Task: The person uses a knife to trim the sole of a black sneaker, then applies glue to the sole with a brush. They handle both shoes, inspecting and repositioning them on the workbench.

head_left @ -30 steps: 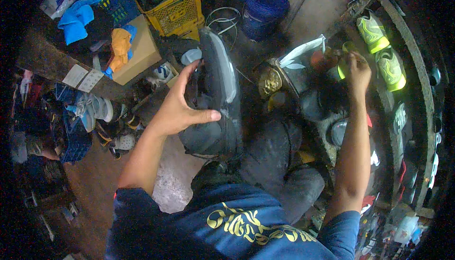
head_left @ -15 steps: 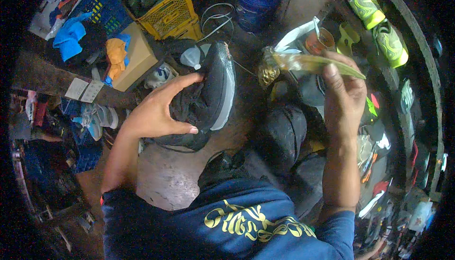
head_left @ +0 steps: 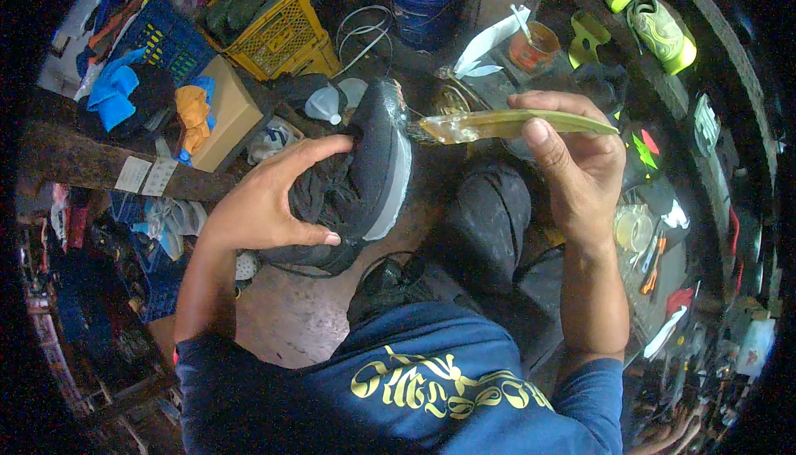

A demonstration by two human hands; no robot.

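A black shoe with a pale grey-white sole edge is in my left hand, held on its side with thumb and fingers spread around its upper. My right hand pinches a flat, yellowish brush between thumb and fingers. Its bristle end looks wet and points left, close to the sole edge near the toe; whether it touches, I cannot tell. Behind the brush sits a crumpled gold-coloured object, partly hidden.
A reddish tin with a stick in it stands beyond the brush. Farther back are a blue bucket, a yellow crate and a cardboard box. Grey and neon-yellow sneakers lie at the upper right.
My right hand has brought the brush left and slightly down, from near the gold-coloured object to beside the shoe's sole edge. My left hand keeps its hold on the shoe.
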